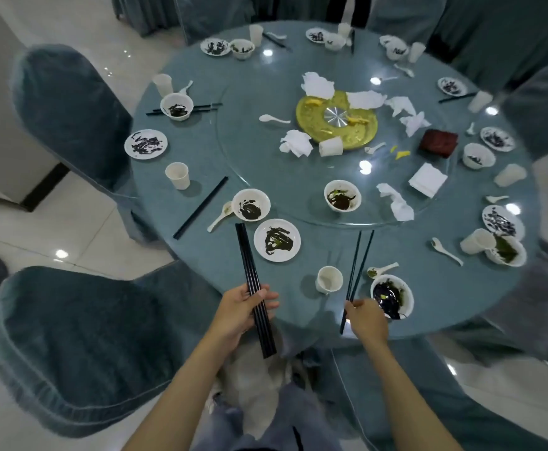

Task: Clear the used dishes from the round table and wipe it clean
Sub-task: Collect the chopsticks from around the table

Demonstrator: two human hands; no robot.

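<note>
**Finding:** Your left hand [243,307] is curled round a bundle of black chopsticks [249,265], held over the rim of the round table [201,177] to the left of the paper cup [328,279]. Your right hand [368,320] pinches the near ends of a loose pair of chopsticks [362,255] just right of that cup. Their far tips splay apart and point away from you. Whether they rest on the cloth cannot be confirmed.

**Assessment:** The step in hand is gathering chopsticks. Bowls, plates, cups and napkins lie all round beyond the cup, so the task looks to be at an early stage.

**Recommendation:**
- Close the pair together before lifting, so neither stick swings into the cup.
- Lift clear of the soiled bowl [393,296] and spoon [383,268] lying right of the cup.
- Carry the pair across on your side of the cup and lay it parallel with the bundle, ends aligned.
- Tighten the left grip only once the pair is seated.

**Risk:** A splayed stick may slip from the pinch or tip the cup.
</note>
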